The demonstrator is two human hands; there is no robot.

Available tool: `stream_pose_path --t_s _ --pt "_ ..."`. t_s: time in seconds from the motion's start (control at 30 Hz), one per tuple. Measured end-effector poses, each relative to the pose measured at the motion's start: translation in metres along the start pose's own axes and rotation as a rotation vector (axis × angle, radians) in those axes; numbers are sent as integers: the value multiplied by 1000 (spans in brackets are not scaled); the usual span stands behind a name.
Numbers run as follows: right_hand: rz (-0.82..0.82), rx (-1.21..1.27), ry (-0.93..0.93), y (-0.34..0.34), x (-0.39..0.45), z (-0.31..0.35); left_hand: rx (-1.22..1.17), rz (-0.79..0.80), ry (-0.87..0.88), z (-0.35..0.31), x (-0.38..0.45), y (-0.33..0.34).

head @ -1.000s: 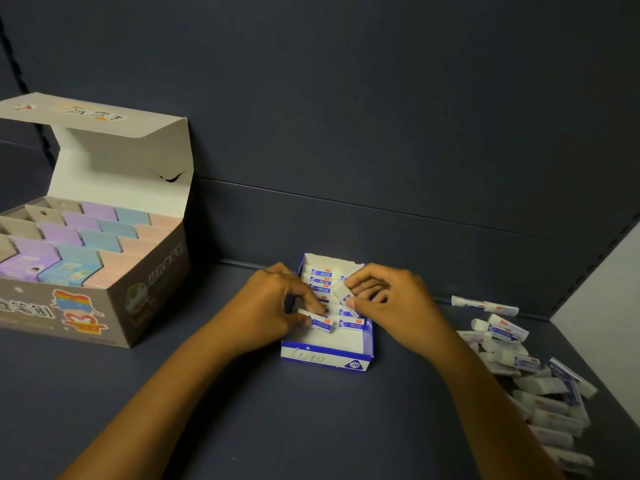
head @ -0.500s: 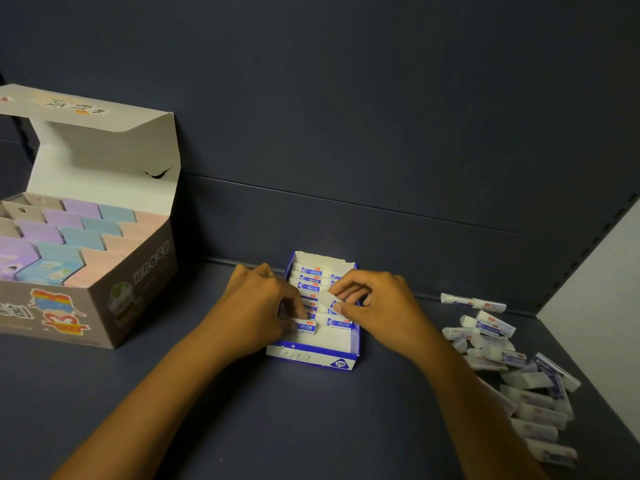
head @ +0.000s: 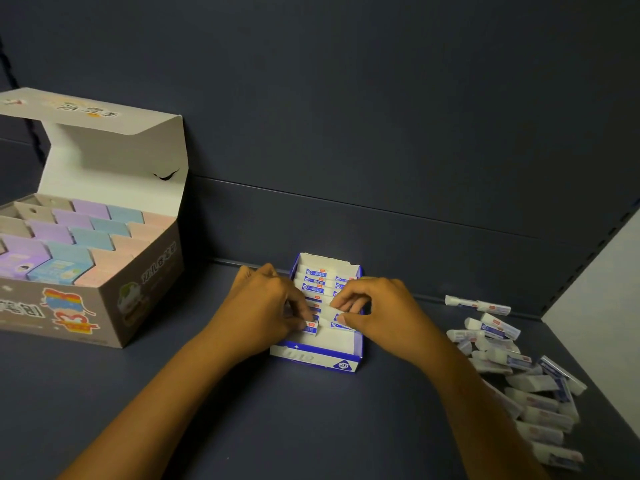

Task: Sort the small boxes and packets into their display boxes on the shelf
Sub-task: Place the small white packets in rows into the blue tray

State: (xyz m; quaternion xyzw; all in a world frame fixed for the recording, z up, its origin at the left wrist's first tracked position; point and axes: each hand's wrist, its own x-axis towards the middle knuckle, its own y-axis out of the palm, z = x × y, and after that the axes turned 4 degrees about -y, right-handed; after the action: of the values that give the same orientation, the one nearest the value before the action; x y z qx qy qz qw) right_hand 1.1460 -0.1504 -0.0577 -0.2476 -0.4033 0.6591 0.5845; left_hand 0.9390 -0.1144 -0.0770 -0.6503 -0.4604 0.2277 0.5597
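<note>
A small blue-and-white display box (head: 313, 358) sits on the dark shelf in front of me, holding two rows of white packets with blue labels (head: 314, 273). My left hand (head: 263, 306) pinches a packet (head: 310, 328) at the front of the left row. My right hand (head: 377, 310) pinches another packet (head: 341, 325) at the front of the right row. Both hands hover over the box's middle and hide some packets. A loose heap of the same packets (head: 519, 375) lies on the shelf to the right.
A large grey display box (head: 114, 306) with its lid folded up stands at the left, filled with purple, blue and pink small boxes (head: 90, 237). The shelf's dark back panel rises behind, and a pale side wall (head: 602, 289) closes the right.
Both hands have stayed over the small box, settling their packets lower into the front of the rows. The camera view has shifted slightly.
</note>
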Motion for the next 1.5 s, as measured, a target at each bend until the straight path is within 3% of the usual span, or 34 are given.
stream_pose_path --t_s 0.57,0.73,0.93,1.23,1.5 --pt "166 -228 47 9 0 15 -24 -5 14 0 -2 -2" --pt "87 -247 20 -3 -7 13 -36 -25 1 4 -2 -3" --pt "124 -384 25 1 -6 18 3 -14 -2 5 1 0" --pt "52 -291 -49 2 -12 11 -54 -8 15 6 1 -2" --pt "-102 -125 -88 -9 -28 -5 -23 -225 -25 -8 -5 -3"
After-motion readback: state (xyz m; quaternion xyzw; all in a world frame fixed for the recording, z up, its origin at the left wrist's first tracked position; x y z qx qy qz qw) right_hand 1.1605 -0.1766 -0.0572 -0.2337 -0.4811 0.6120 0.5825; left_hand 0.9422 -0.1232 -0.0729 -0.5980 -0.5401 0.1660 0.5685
